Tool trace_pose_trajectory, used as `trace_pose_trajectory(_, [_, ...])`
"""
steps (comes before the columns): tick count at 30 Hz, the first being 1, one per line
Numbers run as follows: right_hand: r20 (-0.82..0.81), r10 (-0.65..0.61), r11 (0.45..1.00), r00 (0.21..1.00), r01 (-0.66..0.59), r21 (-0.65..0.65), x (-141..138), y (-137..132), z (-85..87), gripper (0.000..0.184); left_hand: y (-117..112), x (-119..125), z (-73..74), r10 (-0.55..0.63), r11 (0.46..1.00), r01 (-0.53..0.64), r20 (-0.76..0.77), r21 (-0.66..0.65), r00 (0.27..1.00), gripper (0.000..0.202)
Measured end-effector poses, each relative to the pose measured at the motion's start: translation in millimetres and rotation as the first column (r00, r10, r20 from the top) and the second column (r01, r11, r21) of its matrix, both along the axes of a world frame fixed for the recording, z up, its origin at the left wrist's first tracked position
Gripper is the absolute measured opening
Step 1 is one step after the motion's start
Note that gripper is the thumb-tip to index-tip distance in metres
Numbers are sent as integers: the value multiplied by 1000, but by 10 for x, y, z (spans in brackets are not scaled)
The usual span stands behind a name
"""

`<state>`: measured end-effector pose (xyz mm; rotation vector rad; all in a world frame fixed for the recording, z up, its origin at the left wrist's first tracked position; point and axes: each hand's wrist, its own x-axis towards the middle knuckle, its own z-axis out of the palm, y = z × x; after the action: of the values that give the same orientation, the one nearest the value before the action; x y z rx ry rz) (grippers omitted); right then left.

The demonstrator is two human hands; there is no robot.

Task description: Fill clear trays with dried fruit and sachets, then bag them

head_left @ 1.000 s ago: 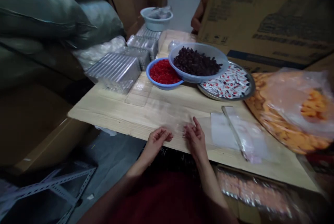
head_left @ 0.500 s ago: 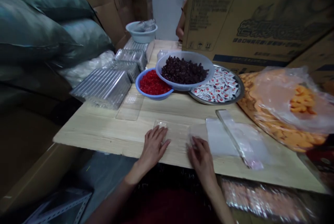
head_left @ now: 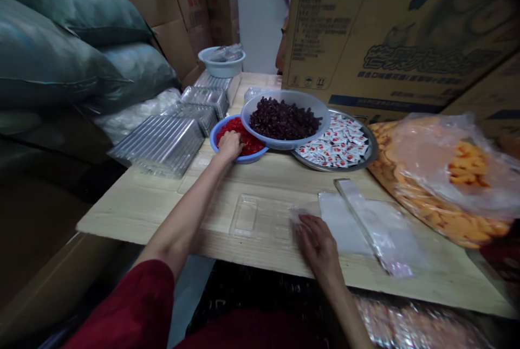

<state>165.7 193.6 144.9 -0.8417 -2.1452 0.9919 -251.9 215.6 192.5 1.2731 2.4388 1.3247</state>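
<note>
Right grip on crosswise clear tray

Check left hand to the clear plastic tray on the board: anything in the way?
Nothing visible blocks it. The left hand rests on the red bits in the blue bowl. Only the bowl's low rim and a stretch of wooden board lie before the clear plastic tray.

My left hand rests on small red pieces heaped in a blue bowl. My right hand lies palm down, its fingers at the right edge of a clear plastic tray with molded hollows, flat on the wooden board.
</note>
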Motion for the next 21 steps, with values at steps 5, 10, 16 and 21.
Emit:
trace_pose_trajectory(5, [-7, 22, 989, 1000, -23, -147, 214, -30, -96, 30, -62, -122, -105, -50, 998, 50, -5, 49, 999, 33])
trace_pose_trajectory(10, [-54, 1, 966, 999, -15, -258, 258, -61, -130, 28, -40, -235, -125, -113, 994, 113, 33, 11, 993, 36])
trace_pose_trajectory(16, [-85, 30, 978, 996, -46, -205, 158, -160, -44, 27, -29, -305, -24, -121, 992, 118, 66, 53, 990, 18])
trace_pose_trajectory(21, [-92, 49, 966, 995, -70, -247, 242, -183, -77, 28, -180, -156, 220, 87, 928, -82, 4, 362, 996, 11])
